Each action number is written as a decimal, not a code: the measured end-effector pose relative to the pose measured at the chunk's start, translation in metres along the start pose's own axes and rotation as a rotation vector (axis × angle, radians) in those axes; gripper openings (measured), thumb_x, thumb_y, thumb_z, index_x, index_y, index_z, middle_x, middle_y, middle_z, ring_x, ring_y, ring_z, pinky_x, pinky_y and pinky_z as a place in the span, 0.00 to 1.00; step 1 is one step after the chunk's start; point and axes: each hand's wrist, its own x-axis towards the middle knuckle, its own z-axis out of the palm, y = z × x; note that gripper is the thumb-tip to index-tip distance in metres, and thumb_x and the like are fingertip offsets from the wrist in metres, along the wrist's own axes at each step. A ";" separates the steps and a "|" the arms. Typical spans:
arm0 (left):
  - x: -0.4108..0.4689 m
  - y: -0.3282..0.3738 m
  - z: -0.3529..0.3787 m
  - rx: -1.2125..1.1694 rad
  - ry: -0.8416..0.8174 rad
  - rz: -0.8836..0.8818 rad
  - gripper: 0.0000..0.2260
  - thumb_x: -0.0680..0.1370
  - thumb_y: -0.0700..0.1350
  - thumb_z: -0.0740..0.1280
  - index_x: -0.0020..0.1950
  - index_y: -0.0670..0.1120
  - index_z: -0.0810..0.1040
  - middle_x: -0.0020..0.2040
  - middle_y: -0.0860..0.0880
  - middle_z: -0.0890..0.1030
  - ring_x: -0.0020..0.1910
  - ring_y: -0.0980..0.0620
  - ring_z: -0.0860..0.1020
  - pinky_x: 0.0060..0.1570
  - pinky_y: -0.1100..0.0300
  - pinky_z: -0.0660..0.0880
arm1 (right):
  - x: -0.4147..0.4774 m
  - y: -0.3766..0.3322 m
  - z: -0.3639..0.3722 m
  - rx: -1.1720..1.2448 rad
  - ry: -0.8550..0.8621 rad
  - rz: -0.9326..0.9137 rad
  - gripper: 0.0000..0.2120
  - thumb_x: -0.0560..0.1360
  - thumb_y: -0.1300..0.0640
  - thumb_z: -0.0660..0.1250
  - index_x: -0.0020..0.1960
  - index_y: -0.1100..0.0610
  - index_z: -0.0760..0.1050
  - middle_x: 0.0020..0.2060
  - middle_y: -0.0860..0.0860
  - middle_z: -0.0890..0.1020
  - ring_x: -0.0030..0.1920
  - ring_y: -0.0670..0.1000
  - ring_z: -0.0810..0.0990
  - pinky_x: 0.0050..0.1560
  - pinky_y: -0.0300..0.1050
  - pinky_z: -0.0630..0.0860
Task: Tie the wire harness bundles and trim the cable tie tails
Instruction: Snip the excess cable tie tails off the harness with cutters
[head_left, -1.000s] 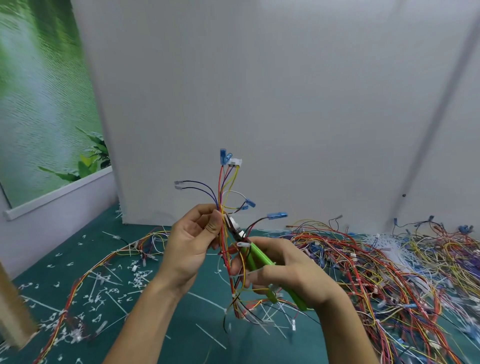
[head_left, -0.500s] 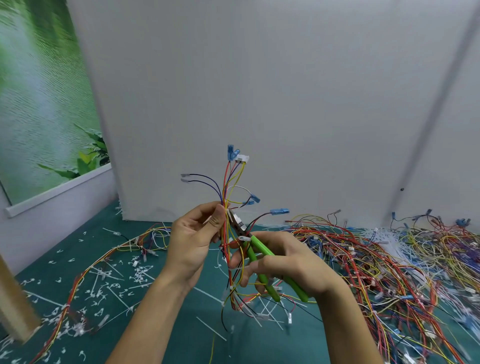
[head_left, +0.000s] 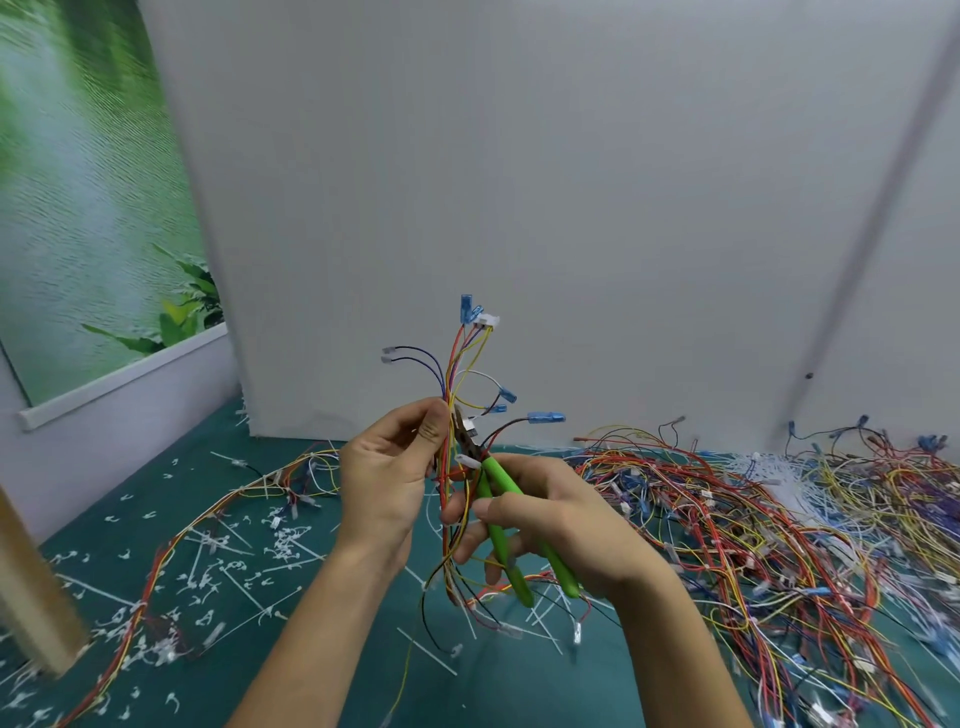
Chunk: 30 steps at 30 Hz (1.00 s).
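Note:
My left hand (head_left: 387, 480) grips an upright wire harness bundle (head_left: 457, 384) of red, yellow, blue and black wires with blue and white connectors fanning out at the top. My right hand (head_left: 550, 525) holds green-handled cutters (head_left: 511, 525), fingers curled round both handles. The cutter jaws (head_left: 465, 431) sit against the bundle just right of my left thumb, by a white cable tie head (head_left: 467, 460). The bundle's lower wires hang below both hands.
A large pile of tangled harnesses (head_left: 753, 519) covers the green mat (head_left: 322, 665) on the right. Another harness (head_left: 218, 519) curves across the left. Trimmed white tie tails (head_left: 228, 571) litter the mat. A white wall panel (head_left: 519, 182) stands behind, a wooden post (head_left: 31, 587) at left.
Both hands and the bundle have drifted slightly right and up in view. The cutters stay at the bundle by my left thumb; grips are unchanged.

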 end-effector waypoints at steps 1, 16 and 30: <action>-0.001 0.001 0.001 -0.006 0.014 0.005 0.04 0.71 0.48 0.73 0.42 0.50 0.87 0.35 0.52 0.84 0.31 0.58 0.78 0.30 0.67 0.75 | 0.001 0.000 0.001 0.021 0.004 0.005 0.19 0.75 0.61 0.65 0.63 0.69 0.73 0.51 0.56 0.85 0.46 0.61 0.85 0.38 0.51 0.81; 0.012 0.015 -0.023 0.094 -0.214 -0.245 0.18 0.71 0.58 0.72 0.50 0.45 0.87 0.40 0.46 0.82 0.39 0.51 0.78 0.40 0.59 0.76 | 0.000 0.003 0.001 -0.200 0.059 0.000 0.13 0.74 0.60 0.68 0.56 0.64 0.77 0.45 0.56 0.83 0.45 0.55 0.85 0.40 0.54 0.78; 0.008 0.012 -0.015 -0.146 -0.197 -0.168 0.07 0.70 0.44 0.74 0.47 0.48 0.88 0.43 0.49 0.85 0.42 0.55 0.81 0.44 0.63 0.80 | -0.002 -0.003 0.003 -0.084 0.027 0.007 0.18 0.75 0.56 0.69 0.61 0.65 0.76 0.52 0.55 0.86 0.45 0.57 0.83 0.38 0.50 0.77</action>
